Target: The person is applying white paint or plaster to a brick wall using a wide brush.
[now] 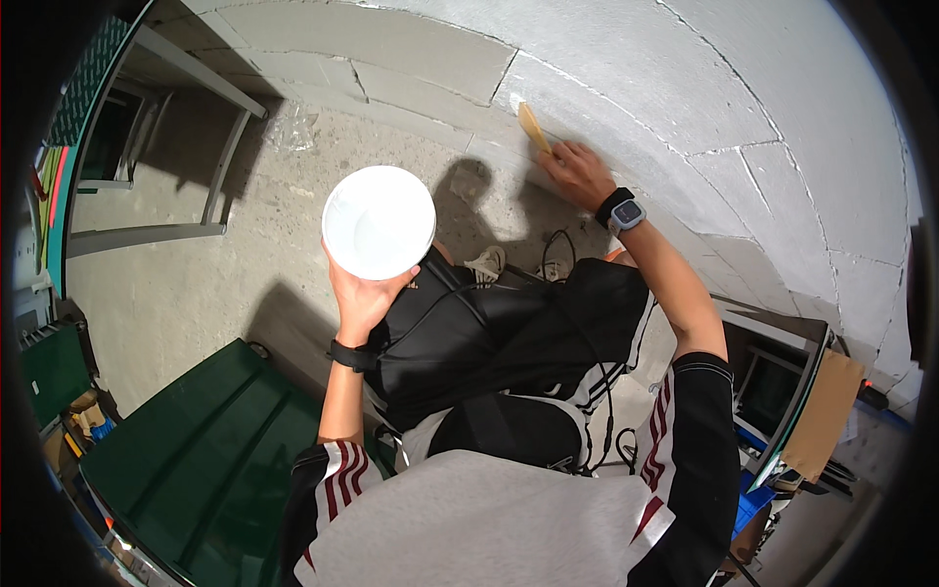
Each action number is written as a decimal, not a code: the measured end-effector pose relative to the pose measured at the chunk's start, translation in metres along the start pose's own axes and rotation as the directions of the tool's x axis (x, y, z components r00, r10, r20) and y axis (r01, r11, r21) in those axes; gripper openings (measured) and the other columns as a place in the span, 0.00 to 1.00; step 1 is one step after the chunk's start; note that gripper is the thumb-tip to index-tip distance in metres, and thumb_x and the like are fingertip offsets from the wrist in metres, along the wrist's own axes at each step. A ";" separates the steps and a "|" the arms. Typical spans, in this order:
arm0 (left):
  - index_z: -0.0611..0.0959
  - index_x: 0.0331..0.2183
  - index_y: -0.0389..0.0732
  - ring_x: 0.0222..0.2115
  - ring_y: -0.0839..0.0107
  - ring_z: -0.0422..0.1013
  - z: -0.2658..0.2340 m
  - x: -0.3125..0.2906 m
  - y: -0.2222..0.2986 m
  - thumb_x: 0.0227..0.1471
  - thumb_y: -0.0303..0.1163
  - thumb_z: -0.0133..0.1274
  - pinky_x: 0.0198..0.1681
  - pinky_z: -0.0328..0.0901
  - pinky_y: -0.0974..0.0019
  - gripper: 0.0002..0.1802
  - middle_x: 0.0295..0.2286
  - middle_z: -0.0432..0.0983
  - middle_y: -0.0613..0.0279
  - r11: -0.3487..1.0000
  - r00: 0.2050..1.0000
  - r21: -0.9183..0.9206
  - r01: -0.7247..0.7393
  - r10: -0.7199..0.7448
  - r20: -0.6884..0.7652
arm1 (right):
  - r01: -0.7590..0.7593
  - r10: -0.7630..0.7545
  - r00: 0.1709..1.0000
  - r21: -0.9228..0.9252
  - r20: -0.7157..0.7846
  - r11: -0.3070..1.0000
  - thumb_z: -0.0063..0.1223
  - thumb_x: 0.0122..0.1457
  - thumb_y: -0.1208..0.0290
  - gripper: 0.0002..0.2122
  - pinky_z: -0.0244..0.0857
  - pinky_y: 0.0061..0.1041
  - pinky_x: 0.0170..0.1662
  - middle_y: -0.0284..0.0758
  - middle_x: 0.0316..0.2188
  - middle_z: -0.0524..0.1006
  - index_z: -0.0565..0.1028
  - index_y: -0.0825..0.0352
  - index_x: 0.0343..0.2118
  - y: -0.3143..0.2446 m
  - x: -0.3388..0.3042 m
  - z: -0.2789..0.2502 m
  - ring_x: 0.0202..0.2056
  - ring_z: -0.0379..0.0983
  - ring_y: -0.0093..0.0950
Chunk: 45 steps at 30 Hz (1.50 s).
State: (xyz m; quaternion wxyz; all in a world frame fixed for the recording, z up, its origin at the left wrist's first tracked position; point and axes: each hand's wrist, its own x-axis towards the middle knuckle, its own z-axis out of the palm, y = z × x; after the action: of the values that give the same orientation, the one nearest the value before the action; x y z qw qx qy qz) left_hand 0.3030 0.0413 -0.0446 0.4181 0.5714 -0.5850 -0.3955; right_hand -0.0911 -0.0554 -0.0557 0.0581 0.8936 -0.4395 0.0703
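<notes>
My left hand (364,293) is wrapped round a round white tub (380,223), holding it up over the floor beside my knee. The inside of the tub looks white; how full it is I cannot make out. Reaching forward, my right hand (579,174) grips a flat, yellowish paintbrush (532,127). Its whitish tip lies against the block wall (626,98), on a low course near the floor. Around and right of the brush the wall is whiter, while the blocks to the left look bare grey.
A dark green plastic chest or lid (205,460) stands at my left. Beyond it is a metal-framed table (147,240). Crumpled clear plastic (290,127) lies on the concrete floor (166,313). At my right stands a shelf with a cardboard piece (824,416). A black cable (597,342) hangs over my lap.
</notes>
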 end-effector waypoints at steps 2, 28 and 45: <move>0.62 0.54 0.35 0.48 0.57 0.69 0.000 0.001 0.002 0.29 0.35 0.77 0.50 0.65 0.55 0.54 0.47 0.69 0.50 1.000 1.000 0.001 -0.005 0.005 -0.001 | 0.046 -0.050 0.998 -0.109 -0.039 0.993 0.51 0.54 0.73 0.09 0.70 0.33 0.44 0.37 0.34 0.72 0.75 0.68 0.38 0.014 -0.011 0.003 0.40 0.73 0.33; 0.61 0.53 0.36 0.48 0.57 0.69 0.000 0.002 -0.003 0.29 0.35 0.77 0.50 0.66 0.55 0.53 0.48 0.69 0.49 1.000 0.999 0.008 0.028 -0.028 0.018 | 0.072 -0.074 0.994 0.033 0.077 0.997 0.49 0.56 0.75 0.08 0.72 0.35 0.34 0.39 0.29 0.76 0.72 0.71 0.38 -0.009 0.020 0.011 0.31 0.77 0.36; 0.61 0.54 0.35 0.48 0.56 0.69 -0.002 0.000 -0.005 0.29 0.37 0.77 0.50 0.66 0.54 0.54 0.48 0.68 0.49 0.999 0.998 0.014 0.045 -0.046 0.033 | 0.022 -0.021 0.999 -0.024 0.038 0.999 0.49 0.56 0.75 0.05 0.71 0.31 0.39 0.40 0.28 0.77 0.75 0.70 0.30 -0.004 0.030 0.024 0.33 0.77 0.35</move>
State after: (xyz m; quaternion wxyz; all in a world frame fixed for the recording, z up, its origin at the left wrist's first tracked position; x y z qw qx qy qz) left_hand 0.3066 0.0410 -0.0490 0.3953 0.5807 -0.5814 -0.4104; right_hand -0.0678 -0.0805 -0.0741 0.0615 0.8986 -0.4318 0.0475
